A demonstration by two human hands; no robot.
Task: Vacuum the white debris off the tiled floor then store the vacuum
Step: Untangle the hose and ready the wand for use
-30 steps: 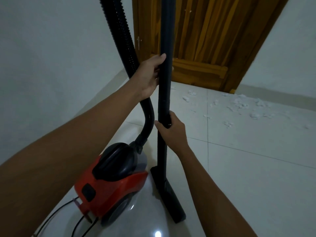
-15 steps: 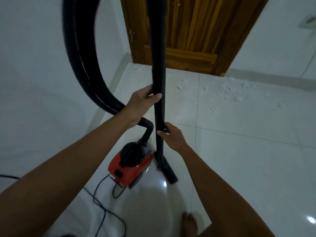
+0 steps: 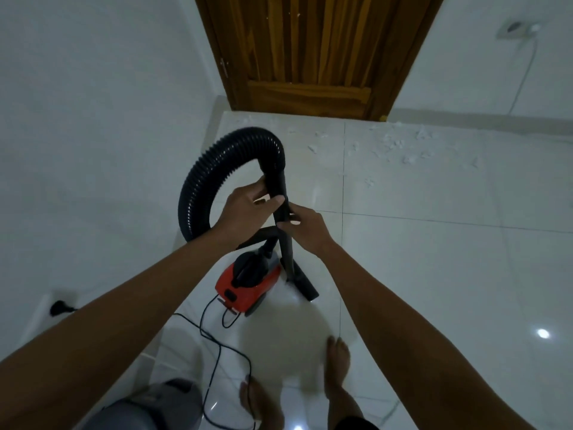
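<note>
Glossy white floor [image 3: 434, 274] strewn with white debris [image 3: 400, 147] near the door [image 3: 310, 51]; stiff, light-looking wand [image 3: 283, 212] held upright beside the red vacuum [image 3: 248, 283], left hand [image 3: 245, 209] and right hand [image 3: 307, 226] both gripping mid-tube, sensibly below the floppy hose [image 3: 210, 175].

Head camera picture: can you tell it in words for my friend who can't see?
Two hands, left and right, grip an upright black vacuum tube above a red vacuum on a white tiled floor. White debris lies near a wooden door.
</note>
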